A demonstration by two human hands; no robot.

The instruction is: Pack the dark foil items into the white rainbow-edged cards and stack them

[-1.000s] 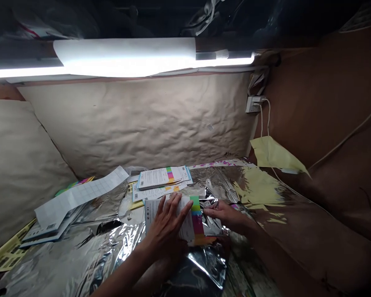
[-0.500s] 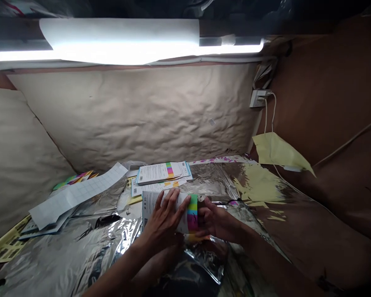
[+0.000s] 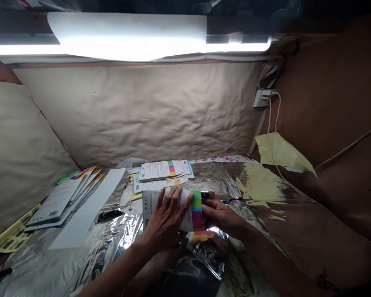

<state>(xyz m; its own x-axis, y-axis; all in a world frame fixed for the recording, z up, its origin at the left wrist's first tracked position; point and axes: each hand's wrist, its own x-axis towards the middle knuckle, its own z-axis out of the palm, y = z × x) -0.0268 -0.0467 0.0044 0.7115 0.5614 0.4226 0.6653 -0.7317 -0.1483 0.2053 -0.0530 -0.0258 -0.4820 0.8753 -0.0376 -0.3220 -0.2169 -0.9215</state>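
Note:
My left hand [image 3: 167, 222] lies spread across a white printed card with a rainbow-coloured stripe [image 3: 189, 218], holding it down from above. My right hand [image 3: 221, 216] grips the card's right end, beside the stripe. A small dark object [image 3: 205, 195] sticks out past the card's top right corner, and I cannot tell what it is. Most of the card's face is hidden under my left fingers. Crinkled silver foil [image 3: 208, 251] lies beneath both hands.
Several similar striped cards [image 3: 60, 202] lie fanned at the left, next to a long white sheet [image 3: 86, 210]. Printed leaflets [image 3: 162, 170] lie beyond my hands on the foil. Beige paper covers the wall [image 3: 136, 111], with a wall socket [image 3: 262, 98] at the right.
My right hand has closed in on the card's right end, and the card now sits more level. The gridded sheet at the left no longer covers the fanned cards. The whole view has shifted slightly.

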